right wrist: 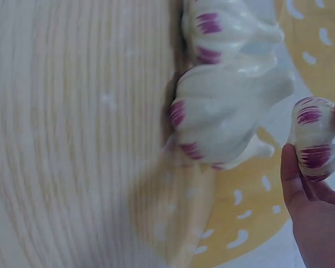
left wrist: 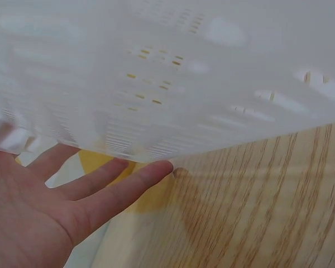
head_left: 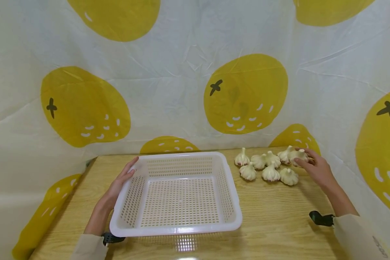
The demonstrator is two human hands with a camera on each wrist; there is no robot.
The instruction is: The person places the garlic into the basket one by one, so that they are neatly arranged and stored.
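Note:
Several white garlic bulbs with purple streaks are grouped on the wooden table, right of a white perforated plastic basket. My right hand pinches one garlic bulb between thumb and fingers, at the right end of the group. In the right wrist view, that bulb is apart from the neighbouring garlic bulb. My left hand holds the basket's left rim near the far corner, thumb over the edge. Its other fingers stretch out beneath the sloping wall in the left wrist view. Nothing lies in the basket.
The wooden table meets a white curtain printed with yellow fruit along its back edge. The curtain also hangs close on the left and right sides. A dark strap and mount sits on the right wrist.

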